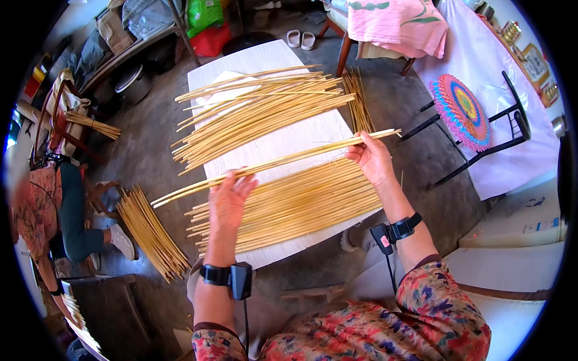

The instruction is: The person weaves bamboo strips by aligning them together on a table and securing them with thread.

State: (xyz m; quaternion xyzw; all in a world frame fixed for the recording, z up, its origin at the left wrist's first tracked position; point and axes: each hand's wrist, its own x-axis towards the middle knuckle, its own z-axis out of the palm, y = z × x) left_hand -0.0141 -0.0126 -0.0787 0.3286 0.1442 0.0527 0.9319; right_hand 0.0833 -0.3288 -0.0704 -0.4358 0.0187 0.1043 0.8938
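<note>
A few thin yellow canes point(283, 160) stretch across in front of me, raised over the white table. My right hand point(372, 157) pinches them near their right end. Toward their left end my left hand point(229, 195) holds them lightly between thumb and fingers, its other fingers partly spread. Below them, a wide row of canes point(301, 207) lies side by side on the table's near half. Farther back, a looser pile of canes point(259, 117) crosses the table, partly over a white sheet point(226, 90).
The white table point(283, 54) stands on a dark floor. Cane bundles lie at its left point(153, 234) and lean at its far right point(358, 99). A stool with a colourful round cover point(462, 111) stands right. Another person point(69, 204) sits at the left, one hand near pale sticks.
</note>
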